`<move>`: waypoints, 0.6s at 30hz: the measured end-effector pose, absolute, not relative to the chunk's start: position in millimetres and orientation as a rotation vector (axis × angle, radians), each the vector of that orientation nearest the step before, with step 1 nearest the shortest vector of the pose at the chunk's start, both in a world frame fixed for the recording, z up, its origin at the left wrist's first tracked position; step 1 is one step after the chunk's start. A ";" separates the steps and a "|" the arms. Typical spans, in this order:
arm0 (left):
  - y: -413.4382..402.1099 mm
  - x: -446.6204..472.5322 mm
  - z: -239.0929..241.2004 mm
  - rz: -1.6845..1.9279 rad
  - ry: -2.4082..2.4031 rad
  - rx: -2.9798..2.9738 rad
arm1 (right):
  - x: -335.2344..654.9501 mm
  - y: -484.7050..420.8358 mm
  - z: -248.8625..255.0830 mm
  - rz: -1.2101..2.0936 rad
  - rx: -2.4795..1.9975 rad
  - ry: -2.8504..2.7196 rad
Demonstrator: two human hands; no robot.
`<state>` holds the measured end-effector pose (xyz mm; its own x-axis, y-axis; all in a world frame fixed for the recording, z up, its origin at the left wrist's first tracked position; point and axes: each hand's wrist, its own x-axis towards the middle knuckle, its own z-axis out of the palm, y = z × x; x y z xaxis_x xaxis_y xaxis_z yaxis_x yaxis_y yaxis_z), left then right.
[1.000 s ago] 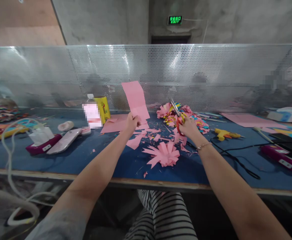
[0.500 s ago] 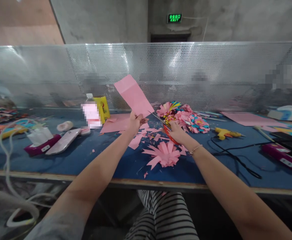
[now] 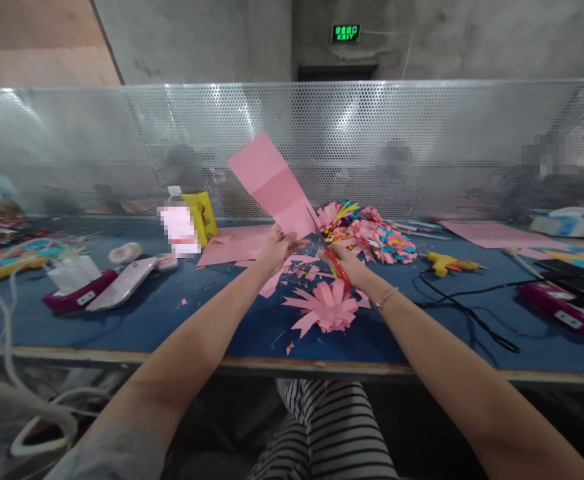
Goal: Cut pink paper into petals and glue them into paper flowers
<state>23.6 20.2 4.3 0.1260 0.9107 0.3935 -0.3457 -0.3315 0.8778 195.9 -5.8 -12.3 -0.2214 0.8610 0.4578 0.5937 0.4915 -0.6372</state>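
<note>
My left hand (image 3: 278,249) is closed on the lower edge of a pink paper sheet (image 3: 275,183), which stands tilted above the table. In my right hand (image 3: 348,261) is a pair of scissors with red handles (image 3: 339,267). Their blades point up and left, beside the right edge of the sheet; whether they touch it I cannot tell. Below my hands a pink paper flower (image 3: 328,308) lies on the blue table. Pink paper scraps (image 3: 306,270) are strewn behind it. Beyond my right hand sits a pile of colourful paper flowers (image 3: 379,240).
A yellow glue gun (image 3: 449,263) with a black cable lies to the right, near a purple box (image 3: 562,310). On the left are a phone (image 3: 123,283), a purple tissue holder (image 3: 79,293) and a bottle (image 3: 178,230). A perforated metal screen (image 3: 422,127) stands behind the table.
The pink sheet has risen slightly and its lower part now reaches further right. The scissors have turned more upright, their blades steeper. The paper flower stays in place.
</note>
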 end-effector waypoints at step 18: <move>24.0 21.8 4.8 1.508 0.642 1.235 | 195.2 -1.4 -15.4 0.316 -1.220 -1.939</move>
<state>21.8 24.0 4.8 0.0665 0.9267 0.3698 -0.3756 -0.3201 0.8698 195.2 -1.4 -15.4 -0.2097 0.8417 0.4975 0.6403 0.5028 -0.5808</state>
